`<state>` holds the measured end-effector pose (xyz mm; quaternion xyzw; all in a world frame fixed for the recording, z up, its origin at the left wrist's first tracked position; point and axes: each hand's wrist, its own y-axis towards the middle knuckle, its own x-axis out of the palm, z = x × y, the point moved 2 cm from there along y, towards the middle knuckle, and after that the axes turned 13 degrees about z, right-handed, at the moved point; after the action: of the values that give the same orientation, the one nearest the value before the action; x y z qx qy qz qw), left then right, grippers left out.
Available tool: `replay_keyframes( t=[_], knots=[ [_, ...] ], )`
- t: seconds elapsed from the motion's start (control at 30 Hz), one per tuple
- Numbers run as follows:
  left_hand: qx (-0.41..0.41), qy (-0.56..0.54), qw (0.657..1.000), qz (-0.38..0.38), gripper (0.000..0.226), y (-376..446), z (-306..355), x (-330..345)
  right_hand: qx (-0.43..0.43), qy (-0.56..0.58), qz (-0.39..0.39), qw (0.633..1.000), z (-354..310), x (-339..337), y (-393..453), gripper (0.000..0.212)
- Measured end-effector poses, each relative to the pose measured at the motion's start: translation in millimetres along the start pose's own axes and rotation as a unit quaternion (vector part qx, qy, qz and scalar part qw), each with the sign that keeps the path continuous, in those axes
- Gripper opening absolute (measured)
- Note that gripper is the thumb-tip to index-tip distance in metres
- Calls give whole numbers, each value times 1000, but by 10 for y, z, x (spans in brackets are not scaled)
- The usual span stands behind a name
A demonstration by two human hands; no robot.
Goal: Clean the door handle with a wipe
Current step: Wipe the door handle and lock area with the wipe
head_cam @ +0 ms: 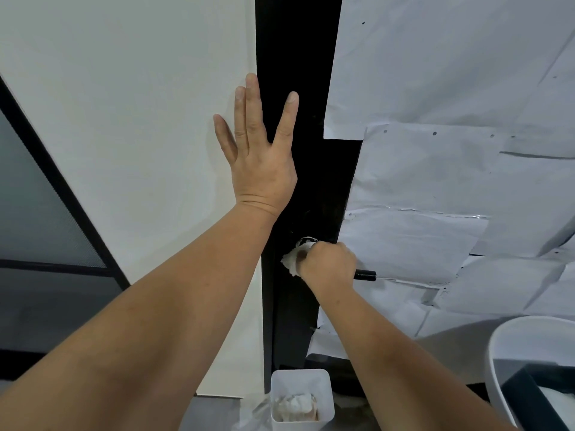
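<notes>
Right hand point(326, 264) is curled round a white wipe point(291, 262) and the door handle point(365, 275), fingers closed over both. The wipe bunches out to the left of the knuckles; a crumpled edge shows below the thumb side. Only the black tip of the handle shows, sticking out to the right of the fist, with a thin bright line running on from it. A small round metal part point(306, 242) sits just above the fist, touching the wipe — what it is I cannot tell.

Left hand point(258, 150) is flat and spread wide, fingers straight, palm pressed to the surface. It straddles the seam: little, ring and middle fingers lie on the white wall point(140, 119), the index finger lies on the black door point(298, 57). Thumb is hidden behind the palm.

The black strip runs top to bottom through mid frame. To its right the door face is covered with white paper sheets point(451, 88), overlapped, creased, with small dark dots.

Lower centre, on the floor: a white square bin point(300, 381) holding crumpled used wipes. Lower right corner — a white rounded container point(510, 343), cut off by the frame edge, with a dark frame inside. Far left, a dark-framed glass panel point(37, 197)
</notes>
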<state>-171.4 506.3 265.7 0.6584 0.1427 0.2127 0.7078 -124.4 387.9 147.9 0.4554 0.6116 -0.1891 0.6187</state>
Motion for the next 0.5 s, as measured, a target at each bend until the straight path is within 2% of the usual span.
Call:
replay_keyframes(
  t=[0.3,0.5],
  knots=[
    [1,-1,1000,-8,70,5,4,-6,82,52,-25,995,73,-62,69,36],
    [4,3,1000,-2,74,-3,2,0,65,34,-38,997,237,-120,70,22]
  ],
)
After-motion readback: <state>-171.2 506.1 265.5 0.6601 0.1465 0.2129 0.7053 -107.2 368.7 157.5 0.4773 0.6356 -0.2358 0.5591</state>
